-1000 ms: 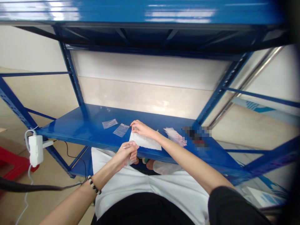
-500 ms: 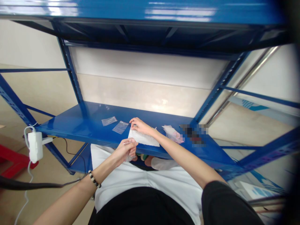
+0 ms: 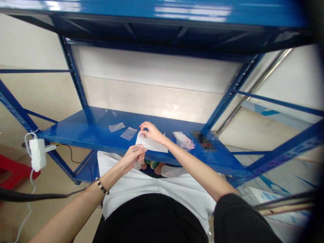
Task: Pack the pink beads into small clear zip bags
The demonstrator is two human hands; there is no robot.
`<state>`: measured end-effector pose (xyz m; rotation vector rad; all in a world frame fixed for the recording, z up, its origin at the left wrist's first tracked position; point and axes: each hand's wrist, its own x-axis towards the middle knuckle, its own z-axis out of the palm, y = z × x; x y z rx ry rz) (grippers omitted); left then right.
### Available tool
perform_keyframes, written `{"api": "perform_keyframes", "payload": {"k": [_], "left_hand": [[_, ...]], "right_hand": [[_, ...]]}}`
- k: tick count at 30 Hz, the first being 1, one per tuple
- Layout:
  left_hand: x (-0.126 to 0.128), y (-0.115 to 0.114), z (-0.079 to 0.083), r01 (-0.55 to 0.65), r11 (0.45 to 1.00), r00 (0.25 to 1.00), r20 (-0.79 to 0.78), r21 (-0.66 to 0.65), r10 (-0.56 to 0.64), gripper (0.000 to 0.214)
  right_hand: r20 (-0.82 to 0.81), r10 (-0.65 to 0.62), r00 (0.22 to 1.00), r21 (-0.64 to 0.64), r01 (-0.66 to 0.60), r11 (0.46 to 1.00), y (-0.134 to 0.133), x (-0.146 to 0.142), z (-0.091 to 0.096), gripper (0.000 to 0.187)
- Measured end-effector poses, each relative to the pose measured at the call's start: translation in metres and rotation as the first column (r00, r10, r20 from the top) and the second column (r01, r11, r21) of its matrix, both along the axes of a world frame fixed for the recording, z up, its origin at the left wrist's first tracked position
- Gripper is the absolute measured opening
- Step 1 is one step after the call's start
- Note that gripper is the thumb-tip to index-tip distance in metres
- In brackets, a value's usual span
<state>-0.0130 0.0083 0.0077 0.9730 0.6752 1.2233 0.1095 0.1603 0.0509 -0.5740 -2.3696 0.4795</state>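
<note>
My left hand (image 3: 135,156) is closed at the shelf's front edge, with a clear plastic bag (image 3: 138,165) in it, part of which shows below the fingers. Over a white sheet (image 3: 154,145), perhaps paper or tissue, my right hand (image 3: 150,131) is held with curled fingers and the thumb close to the fingertips. Whatever small thing may be in that pinch cannot be made out. Just left of the sheet lie two flat clear plastic bags, a nearer one (image 3: 129,133) and a farther one (image 3: 116,127).
More clear bags with pinkish contents (image 3: 182,140) lie on the blue shelf (image 3: 101,118) at right, beside a blurred-out dark item (image 3: 204,140). A blue upper shelf (image 3: 141,10) overhangs. A white power strip (image 3: 37,155) hangs at the left post.
My right hand has lifted slightly off the white sheet, its fingers a little more curled. The left hand still grips its bag. The whole view has shifted slightly.
</note>
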Motion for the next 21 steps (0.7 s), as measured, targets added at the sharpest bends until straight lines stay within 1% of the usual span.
{"api": "perform_keyframes", "payload": {"k": [1, 3, 6, 8, 11, 14, 17, 21], "left_hand": [[-0.001, 0.0, 0.0, -0.001, 1.0, 1.0, -0.004, 0.006, 0.001, 0.034], [-0.002, 0.002, 0.0, -0.008, 1.0, 1.0, -0.01, 0.011, 0.008, 0.034], [-0.002, 0.005, 0.0, -0.011, 1.0, 1.0, -0.008, 0.012, 0.011, 0.033], [-0.001, 0.005, 0.0, -0.004, 1.0, 1.0, -0.008, 0.01, 0.004, 0.033], [-0.001, 0.002, -0.001, -0.012, 1.0, 1.0, -0.017, -0.003, 0.012, 0.033], [0.0, -0.001, -0.001, 0.0, 1.0, 1.0, -0.022, -0.002, 0.0, 0.033], [0.0, -0.002, 0.0, 0.032, 0.999, 0.999, -0.014, 0.007, -0.032, 0.032], [-0.001, 0.0, 0.004, 0.048, 0.999, 0.998, 0.03, 0.025, -0.049, 0.032]], "right_hand": [[-0.022, 0.002, 1.0, -0.017, -0.003, 1.0, -0.003, 0.0, 0.003, 0.01], [-0.06, 0.046, 0.997, -0.048, -0.049, 0.998, -0.013, -0.001, 0.014, 0.008], [-0.092, 0.144, 0.985, -0.09, -0.153, 0.984, -0.038, 0.0, 0.03, 0.007], [-0.087, 0.184, 0.979, -0.111, -0.193, 0.975, -0.055, 0.003, 0.035, 0.008], [-0.051, 0.208, 0.977, -0.123, -0.213, 0.969, -0.074, 0.007, 0.031, 0.007], [-0.029, 0.211, 0.977, -0.136, -0.213, 0.967, -0.082, 0.01, 0.022, 0.007], [-0.039, 0.208, 0.977, -0.165, -0.212, 0.963, -0.082, 0.011, 0.018, 0.01], [-0.13, 0.162, 0.978, -0.229, -0.189, 0.955, -0.07, 0.012, 0.017, 0.016]]}}
